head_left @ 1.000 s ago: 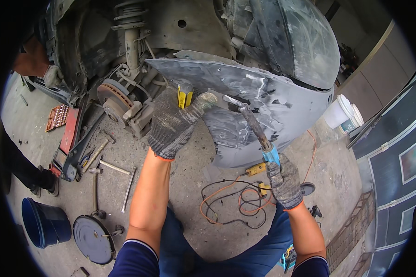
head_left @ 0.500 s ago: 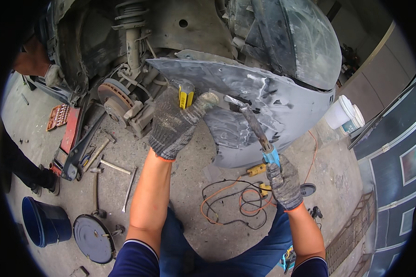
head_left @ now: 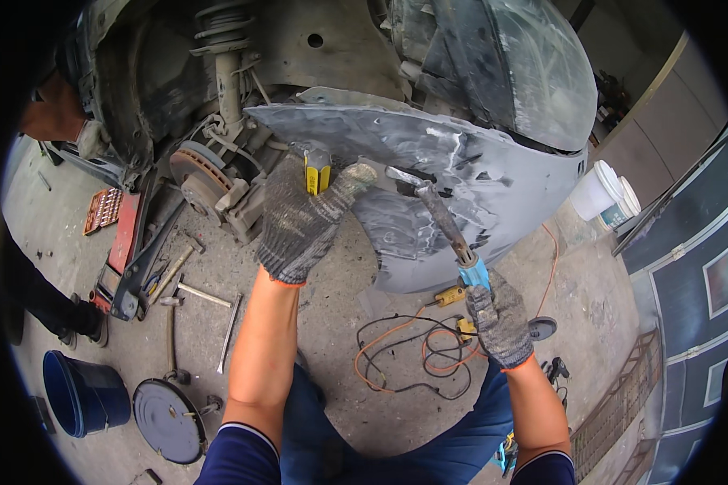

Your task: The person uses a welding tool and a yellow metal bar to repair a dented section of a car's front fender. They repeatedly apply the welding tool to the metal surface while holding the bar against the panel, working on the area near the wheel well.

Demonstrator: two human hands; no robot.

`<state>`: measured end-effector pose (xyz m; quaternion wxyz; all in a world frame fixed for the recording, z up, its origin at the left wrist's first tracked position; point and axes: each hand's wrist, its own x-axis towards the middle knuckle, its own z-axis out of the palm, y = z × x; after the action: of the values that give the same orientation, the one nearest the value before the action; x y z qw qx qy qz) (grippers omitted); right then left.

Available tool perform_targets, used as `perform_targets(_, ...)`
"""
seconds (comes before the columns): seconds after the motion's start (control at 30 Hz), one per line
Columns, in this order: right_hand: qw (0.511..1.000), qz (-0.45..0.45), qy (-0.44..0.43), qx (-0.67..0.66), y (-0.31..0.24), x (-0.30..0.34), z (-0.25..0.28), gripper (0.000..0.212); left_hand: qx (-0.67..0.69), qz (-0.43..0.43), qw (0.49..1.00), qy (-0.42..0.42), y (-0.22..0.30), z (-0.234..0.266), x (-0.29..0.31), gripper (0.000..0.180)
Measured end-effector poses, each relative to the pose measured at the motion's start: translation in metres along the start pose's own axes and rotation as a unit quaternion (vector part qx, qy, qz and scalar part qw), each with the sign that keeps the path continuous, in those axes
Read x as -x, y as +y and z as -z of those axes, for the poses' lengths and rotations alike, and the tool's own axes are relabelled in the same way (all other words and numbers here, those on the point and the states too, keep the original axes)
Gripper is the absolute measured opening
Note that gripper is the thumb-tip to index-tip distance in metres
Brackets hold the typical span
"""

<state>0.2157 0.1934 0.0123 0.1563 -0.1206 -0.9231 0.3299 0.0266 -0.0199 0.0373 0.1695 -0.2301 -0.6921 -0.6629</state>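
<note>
My left hand [head_left: 299, 230], in a grey knitted glove, is closed around a yellow-and-black tool handle [head_left: 319, 173] at the inner edge of a grey car fender [head_left: 501, 214]. The lower end of that tool is hidden by the glove and panel. My right hand [head_left: 497, 323], gloved too, grips a hammer [head_left: 446, 218] by its blue grip. The hammer's metal head lies over the fender's scuffed face, close to my left thumb; whether it touches the panel I cannot tell. White and dark patches mark the fender.
Behind the fender are a brake disc [head_left: 198, 174] and a coil spring [head_left: 220, 28]. Several hammers [head_left: 170, 279], a blue bucket [head_left: 85, 396] and a round grey lid [head_left: 168, 420] are at left. Cords [head_left: 412, 356] lie below; white buckets [head_left: 597, 192] stand right. Another person's gloved hand [head_left: 95, 139] shows far left.
My left hand with the yellow-and-black handle has shifted slightly left, and the fender's left tip shows a little farther left. The hammer stays almost where it was.
</note>
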Motion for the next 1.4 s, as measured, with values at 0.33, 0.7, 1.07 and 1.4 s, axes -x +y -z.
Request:
perform_targets(0.33, 0.999, 0.046, 0.019, -0.005, 0.01, -0.005, -0.009, 0.028, -0.037, -0.008, 0.999, 0.004, -0.005, 0.001, 0.001, 0.024)
perform_targets(0.7, 0.998, 0.051, 0.002, 0.046, 0.016, -0.005, -0.008, 0.027, 0.032, 0.005, 0.999, 0.015, 0.003, -0.002, 0.003, 0.023)
perform_targets(1.07, 0.998, 0.043, 0.014, 0.051, 0.02, -0.007, -0.008, 0.027, 0.009, -0.002, 1.0, 0.015, -0.005, -0.002, 0.002, 0.026)
perform_targets(1.4, 0.997, 0.067, 0.03, 0.036, 0.026, -0.006, -0.012, 0.028, 0.026, 0.012, 1.0, -0.006, -0.003, -0.001, 0.0, 0.025)
